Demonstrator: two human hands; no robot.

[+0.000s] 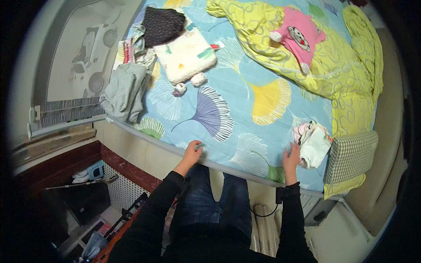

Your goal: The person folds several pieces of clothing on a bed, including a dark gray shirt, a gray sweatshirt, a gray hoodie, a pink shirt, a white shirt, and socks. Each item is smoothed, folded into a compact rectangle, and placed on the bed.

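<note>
My left hand (191,155) hovers at the near edge of a bed covered with a blue leaf-patterned sheet (210,118). Its fingers are slightly curled and apart, and I see nothing in them. Farther right, my right hand (290,158) is open, with its fingers spread just left of a small bundle of white clothing (315,148). Pink cloth (301,131) shows at that bundle's upper left. Whether the fingertips touch the bundle I cannot tell.
Grey clothing (127,90), a dark garment (163,25), a folded cream quilted item (186,55) and two small balled socks (198,79) lie at left. A yellow quilt (302,61) bears a pink plush toy (301,37). A checked pillow (352,157) is at right; a mesh rail (83,57) stands left.
</note>
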